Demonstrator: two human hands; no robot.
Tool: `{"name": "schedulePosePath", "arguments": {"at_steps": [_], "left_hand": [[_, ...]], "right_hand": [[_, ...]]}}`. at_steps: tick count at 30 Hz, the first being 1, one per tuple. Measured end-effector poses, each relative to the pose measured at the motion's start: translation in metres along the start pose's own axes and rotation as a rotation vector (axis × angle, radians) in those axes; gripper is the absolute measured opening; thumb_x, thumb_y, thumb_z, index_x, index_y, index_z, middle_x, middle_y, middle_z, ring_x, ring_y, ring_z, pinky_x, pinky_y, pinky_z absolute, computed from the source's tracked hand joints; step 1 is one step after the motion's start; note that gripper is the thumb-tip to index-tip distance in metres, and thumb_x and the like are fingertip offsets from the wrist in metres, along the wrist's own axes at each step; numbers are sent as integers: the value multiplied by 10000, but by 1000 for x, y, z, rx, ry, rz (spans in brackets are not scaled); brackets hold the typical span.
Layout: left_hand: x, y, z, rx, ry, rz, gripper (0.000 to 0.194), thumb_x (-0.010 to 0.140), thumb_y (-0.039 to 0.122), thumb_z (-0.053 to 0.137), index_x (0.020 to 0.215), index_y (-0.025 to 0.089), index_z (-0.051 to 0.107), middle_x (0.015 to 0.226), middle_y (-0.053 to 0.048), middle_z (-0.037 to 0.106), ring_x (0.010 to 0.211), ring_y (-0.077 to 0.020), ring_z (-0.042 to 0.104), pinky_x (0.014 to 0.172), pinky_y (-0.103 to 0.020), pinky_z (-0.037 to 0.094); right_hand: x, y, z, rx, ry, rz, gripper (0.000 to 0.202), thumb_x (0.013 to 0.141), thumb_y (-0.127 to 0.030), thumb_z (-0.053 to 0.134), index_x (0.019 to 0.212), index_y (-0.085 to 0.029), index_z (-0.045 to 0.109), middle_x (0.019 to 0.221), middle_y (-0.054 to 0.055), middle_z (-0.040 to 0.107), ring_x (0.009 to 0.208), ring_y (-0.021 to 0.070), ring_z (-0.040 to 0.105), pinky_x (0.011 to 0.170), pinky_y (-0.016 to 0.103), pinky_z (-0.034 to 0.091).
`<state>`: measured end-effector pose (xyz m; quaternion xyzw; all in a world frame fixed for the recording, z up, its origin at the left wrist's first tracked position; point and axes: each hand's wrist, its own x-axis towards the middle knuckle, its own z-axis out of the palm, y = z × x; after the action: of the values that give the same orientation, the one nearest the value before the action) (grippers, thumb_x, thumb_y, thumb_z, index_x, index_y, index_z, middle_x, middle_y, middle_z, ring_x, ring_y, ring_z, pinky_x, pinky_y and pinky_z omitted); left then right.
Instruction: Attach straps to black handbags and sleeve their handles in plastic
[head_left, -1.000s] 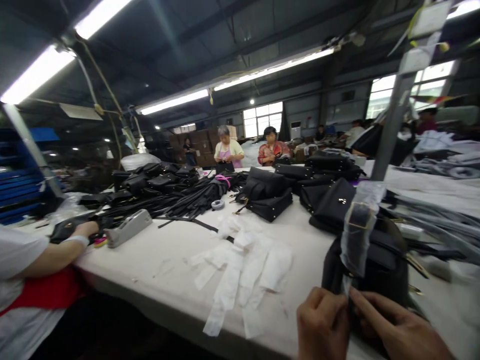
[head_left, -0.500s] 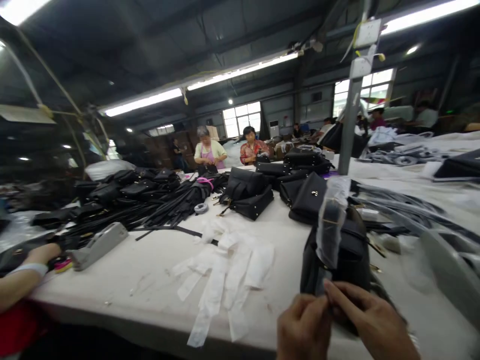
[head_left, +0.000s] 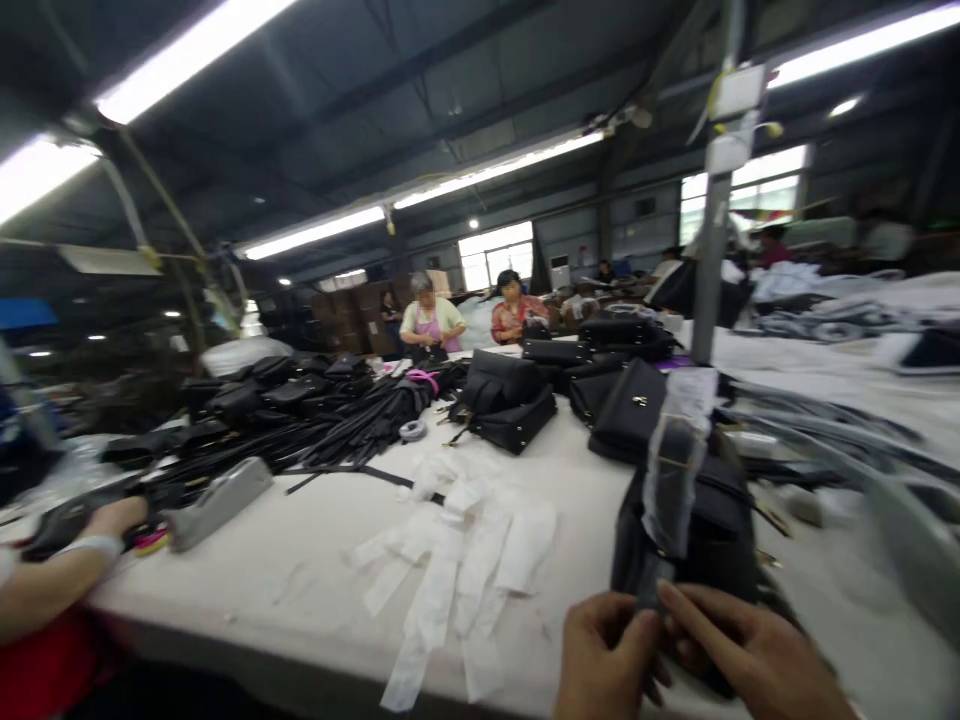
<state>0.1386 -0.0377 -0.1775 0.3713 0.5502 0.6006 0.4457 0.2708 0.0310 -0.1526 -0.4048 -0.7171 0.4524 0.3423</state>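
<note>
At the table's right front, a black leather bag (head_left: 724, 525) stands before me. A dark strap lies up its front, its upper length wrapped in a clear plastic sleeve (head_left: 679, 485). Below the sleeve, the strap's bare lower part (head_left: 651, 580) runs down to my fingers. My left hand (head_left: 606, 655) is closed, with thumb and fingers pinching the strap from the left. From the right, my right hand (head_left: 754, 650) pinches it too, thumb and forefinger nearly meeting the left fingertips. The strap's end is hidden between the fingers.
White paper strips (head_left: 450, 550) spread over the pale table (head_left: 300, 580). A grey tape dispenser (head_left: 221, 500) stands left, beside a co-worker's arm (head_left: 82, 570). Black bags (head_left: 510, 395) and bundled straps (head_left: 352, 430) lie farther back. A metal post (head_left: 711, 260) rises at right; two co-workers stand opposite.
The camera has turned slightly left and up, so the scene sits lower and farther right. Both hands stay at the strap; the left fingers have shifted slightly.
</note>
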Motion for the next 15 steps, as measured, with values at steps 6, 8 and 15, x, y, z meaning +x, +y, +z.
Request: {"name": "schedulePosePath", "arguments": {"at_steps": [6,8,15], "left_hand": [[-8,8,-8,204,157,67,618,658,701,728,901,133,765,491,42,485,431,-87,394,413,-197,312],[-8,7,-7,209,176,82,593,654,659,760,924,132,773,527,26,531,479,-107,447,451,-204,363],[-8,-5,0,129,284,150,673,602,633,808,1053,139,738,598,3,652,444,-102,460,455,-213,425]], "right_hand": [[-9,14,-81,-252,493,-97,335,871,-506,576,974,-265,784,952,40,782,889,250,717,839,333,547],[-7,32,-130,-453,757,-68,390,878,-491,537,1109,-250,740,1221,58,706,1155,262,630,1041,369,446],[4,73,-228,-460,745,231,335,708,-479,705,543,-188,731,1099,189,735,1159,435,599,991,501,432]]}}
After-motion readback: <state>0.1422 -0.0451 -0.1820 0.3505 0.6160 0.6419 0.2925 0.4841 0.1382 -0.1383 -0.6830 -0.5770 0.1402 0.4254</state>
